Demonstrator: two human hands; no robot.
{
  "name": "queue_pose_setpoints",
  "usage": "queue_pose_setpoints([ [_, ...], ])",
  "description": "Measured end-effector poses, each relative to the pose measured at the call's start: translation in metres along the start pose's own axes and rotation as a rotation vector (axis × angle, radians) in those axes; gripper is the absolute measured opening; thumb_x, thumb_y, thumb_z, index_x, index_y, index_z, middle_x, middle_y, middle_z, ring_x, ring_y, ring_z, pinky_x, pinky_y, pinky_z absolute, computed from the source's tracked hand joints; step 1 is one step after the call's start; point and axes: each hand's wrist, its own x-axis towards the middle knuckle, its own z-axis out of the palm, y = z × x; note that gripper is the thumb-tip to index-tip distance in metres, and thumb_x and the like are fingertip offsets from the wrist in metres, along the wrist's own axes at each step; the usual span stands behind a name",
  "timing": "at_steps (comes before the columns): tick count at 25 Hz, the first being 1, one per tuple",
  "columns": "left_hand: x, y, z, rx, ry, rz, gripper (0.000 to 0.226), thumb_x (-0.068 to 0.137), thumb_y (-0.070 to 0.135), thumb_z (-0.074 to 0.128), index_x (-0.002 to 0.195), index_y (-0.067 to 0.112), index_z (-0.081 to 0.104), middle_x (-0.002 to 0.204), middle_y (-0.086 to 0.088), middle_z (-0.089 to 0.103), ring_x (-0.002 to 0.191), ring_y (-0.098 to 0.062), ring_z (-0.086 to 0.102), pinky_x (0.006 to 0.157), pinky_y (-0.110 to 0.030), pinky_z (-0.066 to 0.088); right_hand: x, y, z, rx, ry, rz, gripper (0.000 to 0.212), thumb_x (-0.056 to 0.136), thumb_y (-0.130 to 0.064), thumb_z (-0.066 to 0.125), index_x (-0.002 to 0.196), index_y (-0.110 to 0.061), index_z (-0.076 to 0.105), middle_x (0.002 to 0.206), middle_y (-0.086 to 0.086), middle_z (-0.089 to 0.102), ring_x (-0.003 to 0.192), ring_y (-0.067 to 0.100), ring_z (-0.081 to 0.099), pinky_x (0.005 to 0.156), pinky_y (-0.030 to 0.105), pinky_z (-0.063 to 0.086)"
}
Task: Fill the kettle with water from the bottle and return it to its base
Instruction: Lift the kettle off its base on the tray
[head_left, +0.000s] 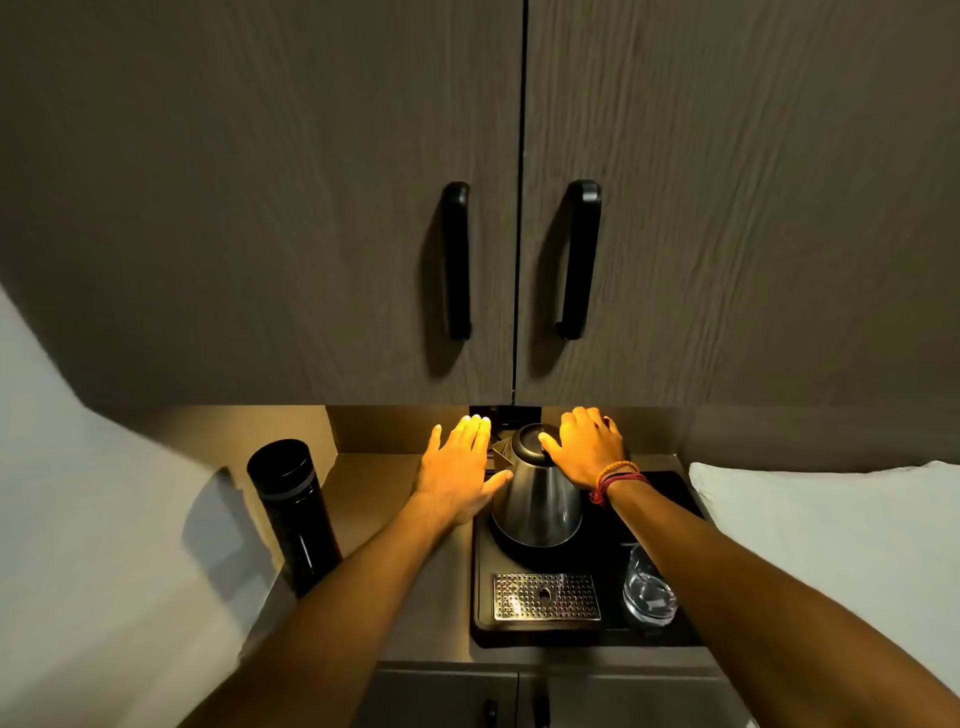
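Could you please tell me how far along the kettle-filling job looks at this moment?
Nothing looks done yet: the steel conical kettle sits on its round black base, and the tall black cylindrical bottle stands capped, apart on the counter. In hand: the right hand rests on the kettle's top and handle; the left hand is open beside it. Left: lifting, filling from the bottle, returning.

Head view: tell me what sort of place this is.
Probably a hotel room's tea station. A conical steel kettle sits on a black tray with a perforated metal drip grate and a clear drinking glass, under dark wood-grain cupboards; white bedding lies alongside.
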Motion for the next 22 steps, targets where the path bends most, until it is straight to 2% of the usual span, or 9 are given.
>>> queue_pose_setpoints([
  [3,0.017,0.003,0.014,0.008,-0.041,-0.034,0.092,0.094,0.074,0.021,0.160,0.012,0.004,0.168,-0.006,0.007,0.154,-0.021,0.001,0.123,-0.051,0.009,0.020,0.004,0.013,-0.037,-0.117,0.005,0.066,0.094,-0.064,0.037,0.112,-0.008,0.069,0.123,0.013,0.066,0.123,0.032,0.056,0.108,0.051,0.038],
  [5,0.026,0.003,0.023,-0.013,-0.041,-0.053,0.097,0.090,0.079,0.019,0.160,0.012,0.009,0.167,-0.007,0.013,0.154,-0.022,0.007,0.123,-0.051,0.012,0.027,0.005,0.016,0.000,-0.141,-0.001,0.065,0.091,-0.067,0.039,0.101,-0.012,0.070,0.109,0.010,0.070,0.110,0.030,0.062,0.100,0.047,0.042],
  [7,0.030,0.004,0.027,-0.016,-0.027,-0.069,0.101,0.087,0.082,0.016,0.159,0.012,0.016,0.165,-0.007,0.021,0.153,-0.023,0.014,0.123,-0.052,0.015,0.033,0.007,0.019,0.018,-0.109,-0.036,0.054,0.089,-0.064,0.044,0.086,-0.016,0.067,0.090,0.005,0.069,0.092,0.025,0.065,0.079,0.033,0.046],
  [9,0.032,0.002,0.029,-0.020,-0.020,-0.074,0.103,0.085,0.084,0.015,0.158,0.012,0.020,0.163,-0.007,0.026,0.151,-0.023,0.020,0.122,-0.053,0.017,0.035,0.006,0.019,0.071,-0.086,-0.059,0.041,0.089,-0.054,0.049,0.069,-0.019,0.055,0.073,0.001,0.059,0.074,0.020,0.059,0.058,0.023,0.037],
  [11,0.035,0.000,0.033,-0.043,-0.024,-0.080,0.103,0.084,0.085,0.016,0.158,0.012,0.021,0.163,-0.007,0.028,0.151,-0.023,0.021,0.122,-0.054,0.017,0.038,0.005,0.020,0.127,-0.099,-0.069,0.040,0.089,-0.047,0.051,0.059,-0.021,0.046,0.064,-0.003,0.051,0.065,0.016,0.050,0.052,0.022,0.031],
  [16,0.040,-0.003,0.035,-0.051,-0.044,-0.054,0.111,0.075,0.087,0.004,0.156,0.013,0.023,0.162,-0.006,0.030,0.150,-0.022,0.023,0.122,-0.055,0.013,0.040,0.004,0.021,0.238,-0.111,-0.034,0.035,0.089,-0.037,0.052,0.059,-0.021,0.044,0.061,-0.003,0.048,0.063,0.016,0.047,0.053,0.024,0.030],
  [19,0.042,-0.004,0.036,-0.054,-0.066,-0.051,0.109,0.078,0.086,0.009,0.157,0.012,0.022,0.162,-0.006,0.030,0.150,-0.022,0.022,0.122,-0.057,0.011,0.044,0.016,0.028,0.337,-0.197,0.056,0.040,0.095,-0.041,0.047,0.061,-0.020,0.045,0.065,-0.001,0.051,0.064,0.016,0.045,0.060,0.027,0.036],
  [21,0.043,-0.005,0.035,-0.058,-0.077,-0.051,0.103,0.083,0.083,0.018,0.157,0.012,0.021,0.162,-0.007,0.028,0.151,-0.022,0.021,0.122,-0.057,0.011,0.041,0.044,0.037,0.481,-0.326,0.199,0.027,0.097,-0.032,0.051,0.078,-0.017,0.062,0.084,0.008,0.065,0.077,0.017,0.051,0.079,0.034,0.046],
  [22,0.043,-0.005,0.035,-0.055,-0.076,-0.045,0.101,0.085,0.082,0.022,0.157,0.011,0.020,0.163,-0.008,0.027,0.151,-0.023,0.020,0.122,-0.057,0.012,0.037,0.054,0.038,0.547,-0.377,0.294,0.022,0.098,-0.024,0.051,0.100,-0.010,0.068,0.108,0.015,0.068,0.092,0.021,0.056,0.093,0.038,0.049],
])
